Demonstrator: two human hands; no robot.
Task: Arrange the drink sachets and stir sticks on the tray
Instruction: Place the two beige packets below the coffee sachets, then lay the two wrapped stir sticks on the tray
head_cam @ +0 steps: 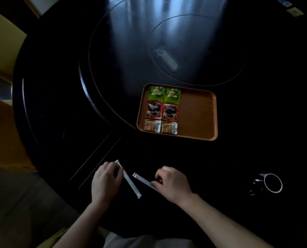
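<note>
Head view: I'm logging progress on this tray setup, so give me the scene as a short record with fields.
tray: orange tray on the dark round table, right half bare
sachets on tray: two green tea sachets at the far end, two red coffee sachets in the middle, two brown sugar packets nearest, in two columns
stir sticks: two white wrapped sticks, both off the tray
left hand: fingers on one stick
right hand: fingers on the other stick
other: dark mug to the right

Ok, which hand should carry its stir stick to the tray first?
Probably the right hand: it already touches its stir stick and lies nearer the tray, whose bare right half is on its side.
</note>
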